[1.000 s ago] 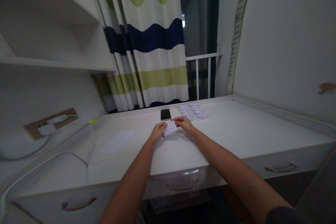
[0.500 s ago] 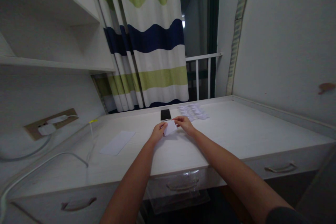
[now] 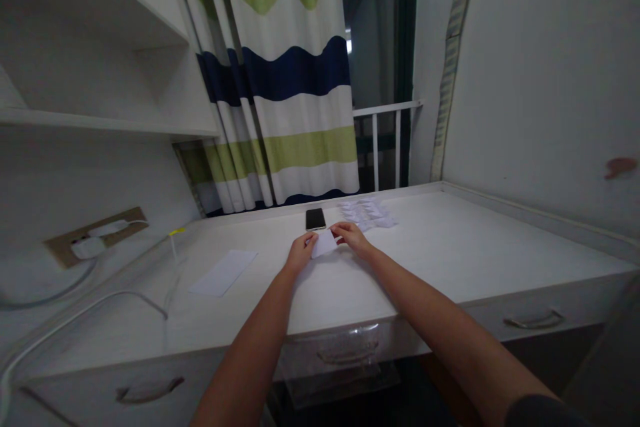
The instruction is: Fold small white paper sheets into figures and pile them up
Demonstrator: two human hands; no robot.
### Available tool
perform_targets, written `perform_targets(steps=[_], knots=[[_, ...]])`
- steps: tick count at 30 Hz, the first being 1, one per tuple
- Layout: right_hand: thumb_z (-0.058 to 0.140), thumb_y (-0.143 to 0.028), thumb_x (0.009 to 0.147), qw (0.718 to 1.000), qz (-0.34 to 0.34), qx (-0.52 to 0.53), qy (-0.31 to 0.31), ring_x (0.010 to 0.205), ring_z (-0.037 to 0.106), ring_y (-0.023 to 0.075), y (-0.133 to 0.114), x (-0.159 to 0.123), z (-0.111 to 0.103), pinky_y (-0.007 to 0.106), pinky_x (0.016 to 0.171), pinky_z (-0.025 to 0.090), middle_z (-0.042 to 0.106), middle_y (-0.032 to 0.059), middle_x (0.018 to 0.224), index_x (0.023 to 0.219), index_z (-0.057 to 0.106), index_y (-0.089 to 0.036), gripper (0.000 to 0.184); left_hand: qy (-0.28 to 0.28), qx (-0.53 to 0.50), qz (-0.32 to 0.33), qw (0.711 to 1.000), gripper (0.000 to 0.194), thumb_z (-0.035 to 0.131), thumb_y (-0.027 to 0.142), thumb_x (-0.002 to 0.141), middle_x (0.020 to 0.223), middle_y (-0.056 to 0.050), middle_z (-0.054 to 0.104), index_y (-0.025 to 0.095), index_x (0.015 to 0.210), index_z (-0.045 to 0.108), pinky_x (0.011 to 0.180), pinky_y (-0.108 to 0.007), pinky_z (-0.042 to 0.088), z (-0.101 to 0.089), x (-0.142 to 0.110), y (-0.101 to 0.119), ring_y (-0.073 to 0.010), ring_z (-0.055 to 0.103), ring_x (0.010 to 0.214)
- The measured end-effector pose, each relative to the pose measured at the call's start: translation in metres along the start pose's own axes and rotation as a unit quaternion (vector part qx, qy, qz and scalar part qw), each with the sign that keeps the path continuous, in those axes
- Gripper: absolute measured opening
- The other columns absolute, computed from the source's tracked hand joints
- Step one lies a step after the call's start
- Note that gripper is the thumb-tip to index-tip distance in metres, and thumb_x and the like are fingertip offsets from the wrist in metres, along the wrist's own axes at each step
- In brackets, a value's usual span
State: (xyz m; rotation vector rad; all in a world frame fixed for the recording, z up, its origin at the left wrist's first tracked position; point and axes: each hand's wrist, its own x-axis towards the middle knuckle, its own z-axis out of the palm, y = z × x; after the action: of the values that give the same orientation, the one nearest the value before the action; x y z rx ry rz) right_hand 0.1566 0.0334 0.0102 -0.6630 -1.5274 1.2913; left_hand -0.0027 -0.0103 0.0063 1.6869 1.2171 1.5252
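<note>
Between my hands, just above the white desk, is a small piece of white paper (image 3: 325, 244). My left hand (image 3: 301, 251) is closed on its left side, thumb on top. At the upper right corner, the fingertips of my right hand (image 3: 351, 238) pinch the paper. A dark phone (image 3: 315, 219) lies flat just beyond my hands. Behind my right hand sits a group of several folded white paper pieces (image 3: 367, 213); their exact shape is too small to make out. To the left, a flat white sheet of paper (image 3: 224, 273) rests on the desk.
The white desk (image 3: 450, 240) has drawers with metal handles along its front. A cable (image 3: 100, 310) runs over the left end, near a wall socket with plugs (image 3: 103, 232). A striped curtain (image 3: 300, 80) hangs behind the desk, and a shelf (image 3: 100, 121) juts out at upper left.
The paper between my hands has tilted slightly and looks a little flatter. Both hands stay in nearly the same place, keeping hold of it.
</note>
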Motion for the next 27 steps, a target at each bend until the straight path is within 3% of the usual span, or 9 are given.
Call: perform_targets(steps=[12,21,24,27], knots=[[0.058,-0.030,0.057,0.998,-0.042,-0.045,0.026,0.050,0.044,0.0089,0.0057,0.0068,-0.0012,0.022,0.048,0.036,0.047,-0.0035,0.050,0.054,0.053,-0.017,0.014,-0.007,0.074,0.045,0.996,0.012,0.057,0.027,0.068,0.061,-0.002,0.058,0.018,0.062,0.063,0.057,-0.022,0.033,0.0032,-0.0013,0.0046,-0.0152,0.047,0.061],[0.057,-0.036,0.061,0.999,-0.002,-0.035,0.032,0.054,0.045,0.0095,0.0058,0.0037,0.0012,0.021,0.049,0.036,0.050,-0.0022,0.056,0.062,0.056,-0.017,0.019,-0.003,0.137,0.076,0.988,0.020,0.050,0.030,0.073,0.064,-0.002,0.059,0.017,0.066,0.063,0.055,-0.022,0.033,0.0001,-0.0006,0.0015,-0.0144,0.049,0.060],[0.058,-0.036,0.059,0.998,-0.019,-0.057,0.020,0.050,0.042,0.0087,0.0079,0.0061,-0.0008,0.021,0.047,0.034,0.047,-0.0032,0.051,0.059,0.055,-0.016,0.020,-0.013,0.121,0.062,0.991,0.021,0.051,0.033,0.072,0.063,-0.003,0.059,0.016,0.066,0.062,0.053,-0.022,0.035,0.0001,0.0004,-0.0018,-0.0137,0.050,0.059],[0.057,-0.032,0.059,0.994,-0.066,-0.074,0.044,0.049,0.040,0.0082,0.0102,0.0092,-0.0032,0.021,0.048,0.031,0.045,-0.0037,0.049,0.056,0.054,-0.015,0.017,-0.054,0.080,0.000,0.995,0.025,0.052,0.038,0.070,0.060,-0.002,0.057,0.014,0.071,0.061,0.046,-0.021,0.036,0.0038,0.0007,-0.0049,-0.0118,0.049,0.052]])
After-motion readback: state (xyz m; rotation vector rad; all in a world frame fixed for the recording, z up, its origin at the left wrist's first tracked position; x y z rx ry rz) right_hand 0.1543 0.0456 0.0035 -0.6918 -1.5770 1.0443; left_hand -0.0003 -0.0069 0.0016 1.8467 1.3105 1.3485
